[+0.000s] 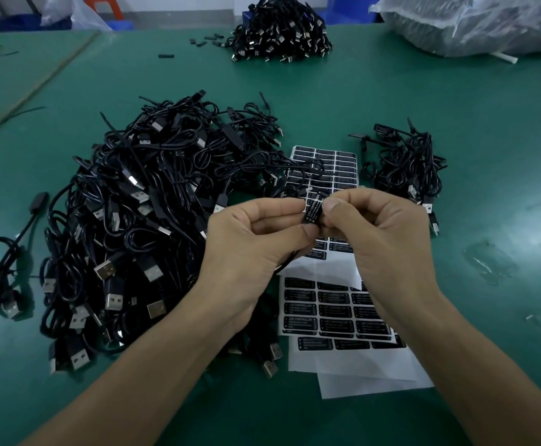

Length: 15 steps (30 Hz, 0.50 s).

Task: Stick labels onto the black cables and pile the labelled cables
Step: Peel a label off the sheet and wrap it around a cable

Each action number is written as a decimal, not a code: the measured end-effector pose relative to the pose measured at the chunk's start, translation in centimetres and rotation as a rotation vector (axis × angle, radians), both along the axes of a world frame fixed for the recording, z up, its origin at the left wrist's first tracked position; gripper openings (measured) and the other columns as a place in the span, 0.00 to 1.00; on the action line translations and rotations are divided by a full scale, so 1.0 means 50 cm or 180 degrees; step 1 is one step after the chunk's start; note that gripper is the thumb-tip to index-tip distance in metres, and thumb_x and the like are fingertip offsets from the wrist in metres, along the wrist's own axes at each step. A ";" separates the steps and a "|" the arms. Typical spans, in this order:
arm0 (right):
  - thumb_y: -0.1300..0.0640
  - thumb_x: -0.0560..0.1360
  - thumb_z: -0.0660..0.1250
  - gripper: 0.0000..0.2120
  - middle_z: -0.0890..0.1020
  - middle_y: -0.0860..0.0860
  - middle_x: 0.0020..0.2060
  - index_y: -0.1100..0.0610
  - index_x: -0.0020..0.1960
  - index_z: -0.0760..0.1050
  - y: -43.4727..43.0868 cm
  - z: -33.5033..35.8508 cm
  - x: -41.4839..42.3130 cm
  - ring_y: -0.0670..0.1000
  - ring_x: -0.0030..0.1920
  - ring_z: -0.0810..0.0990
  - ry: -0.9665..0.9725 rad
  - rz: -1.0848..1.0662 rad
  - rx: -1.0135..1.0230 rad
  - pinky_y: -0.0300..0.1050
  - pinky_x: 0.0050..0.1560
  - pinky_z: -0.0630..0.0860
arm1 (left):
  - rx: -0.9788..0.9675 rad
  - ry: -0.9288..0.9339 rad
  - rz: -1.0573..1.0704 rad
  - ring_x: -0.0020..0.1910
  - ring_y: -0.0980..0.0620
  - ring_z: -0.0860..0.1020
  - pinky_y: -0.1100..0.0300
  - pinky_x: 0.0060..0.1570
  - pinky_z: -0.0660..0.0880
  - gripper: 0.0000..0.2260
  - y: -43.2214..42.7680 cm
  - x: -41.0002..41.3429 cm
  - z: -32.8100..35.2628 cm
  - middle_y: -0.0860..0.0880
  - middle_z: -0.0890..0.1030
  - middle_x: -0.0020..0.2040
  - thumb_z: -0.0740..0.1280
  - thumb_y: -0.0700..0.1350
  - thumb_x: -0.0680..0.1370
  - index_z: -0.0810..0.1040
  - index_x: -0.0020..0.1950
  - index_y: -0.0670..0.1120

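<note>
A green mat [423, 107] covered the table. Above the label sheets [336, 310], the left hand [256, 239] and right hand [375, 226] both pinched a small black cable block with a label [315, 209] on it. A large heap of black cables [140, 220] lay to the left and a small pile [404, 169] to the right. Another pile [279, 30] and clear plastic bags [475, 24] sat at the far edge.
</note>
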State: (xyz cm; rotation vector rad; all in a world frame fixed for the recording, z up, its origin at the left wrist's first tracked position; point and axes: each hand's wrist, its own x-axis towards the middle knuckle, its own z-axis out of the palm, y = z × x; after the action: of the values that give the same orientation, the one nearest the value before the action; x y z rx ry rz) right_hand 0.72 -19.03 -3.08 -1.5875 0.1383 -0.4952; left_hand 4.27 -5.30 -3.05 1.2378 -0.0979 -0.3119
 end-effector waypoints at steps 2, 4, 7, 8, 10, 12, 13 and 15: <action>0.64 0.76 0.70 0.11 0.84 0.49 0.32 0.53 0.37 0.83 0.000 -0.001 0.000 0.45 0.34 0.82 0.0009 -0.0016 0.0018 0.36 0.40 0.79 | -0.0027 0.0031 0.0004 0.43 0.45 0.87 0.60 0.42 0.82 0.15 0.000 0.001 0.000 0.41 0.87 0.42 0.77 0.37 0.59 0.85 0.45 0.43; 0.64 0.76 0.70 0.11 0.84 0.48 0.31 0.54 0.37 0.83 0.000 -0.002 0.000 0.44 0.34 0.82 0.0024 -0.0015 0.0032 0.36 0.41 0.79 | -0.0056 0.0060 0.0002 0.43 0.44 0.87 0.60 0.42 0.82 0.15 0.000 0.002 0.000 0.41 0.87 0.42 0.77 0.37 0.59 0.85 0.45 0.42; 0.64 0.77 0.69 0.11 0.83 0.48 0.31 0.54 0.37 0.82 0.002 -0.001 0.000 0.44 0.34 0.81 0.0019 0.0048 0.0106 0.36 0.41 0.79 | -0.0096 0.0109 0.0028 0.43 0.44 0.87 0.60 0.42 0.82 0.15 -0.001 0.003 0.000 0.41 0.87 0.42 0.77 0.37 0.59 0.85 0.45 0.42; 0.64 0.77 0.69 0.11 0.83 0.48 0.31 0.54 0.38 0.82 0.002 -0.001 -0.001 0.44 0.34 0.81 0.0004 0.0078 0.0117 0.36 0.41 0.79 | -0.0110 0.0125 0.0041 0.42 0.45 0.87 0.60 0.41 0.82 0.16 -0.001 0.003 0.001 0.41 0.87 0.42 0.77 0.37 0.59 0.84 0.45 0.41; 0.64 0.77 0.69 0.11 0.83 0.48 0.32 0.55 0.38 0.82 0.003 -0.002 -0.001 0.45 0.35 0.81 -0.0027 0.0106 0.0089 0.36 0.42 0.79 | -0.0116 0.0140 0.0065 0.42 0.46 0.87 0.60 0.41 0.82 0.15 -0.002 0.003 0.004 0.41 0.87 0.42 0.77 0.37 0.59 0.84 0.45 0.41; 0.63 0.77 0.69 0.11 0.83 0.48 0.32 0.53 0.38 0.83 0.003 -0.004 -0.001 0.45 0.35 0.81 -0.0056 0.0115 0.0065 0.37 0.42 0.79 | -0.0089 0.0153 0.0072 0.41 0.46 0.87 0.60 0.41 0.82 0.13 -0.001 0.004 0.004 0.41 0.87 0.41 0.77 0.35 0.62 0.85 0.45 0.42; 0.62 0.76 0.70 0.10 0.83 0.48 0.32 0.53 0.37 0.83 0.004 -0.003 -0.001 0.45 0.35 0.81 -0.0074 0.0125 0.0082 0.37 0.42 0.79 | -0.0071 0.0163 0.0071 0.41 0.46 0.87 0.60 0.41 0.82 0.12 0.000 0.004 0.004 0.42 0.87 0.41 0.77 0.33 0.64 0.85 0.45 0.42; 0.60 0.74 0.69 0.09 0.83 0.48 0.32 0.52 0.36 0.83 0.005 -0.003 0.000 0.45 0.35 0.81 -0.0098 0.0154 0.0149 0.37 0.42 0.79 | -0.0037 0.0176 0.0064 0.41 0.46 0.87 0.60 0.41 0.82 0.11 0.000 0.004 0.004 0.42 0.87 0.41 0.76 0.31 0.67 0.84 0.46 0.41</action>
State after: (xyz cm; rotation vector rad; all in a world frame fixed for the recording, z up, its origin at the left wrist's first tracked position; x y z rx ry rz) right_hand 0.71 -18.77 -3.22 -1.5331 0.0874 -0.4754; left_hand 4.46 -5.30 -2.83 1.2171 -0.0397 -0.3275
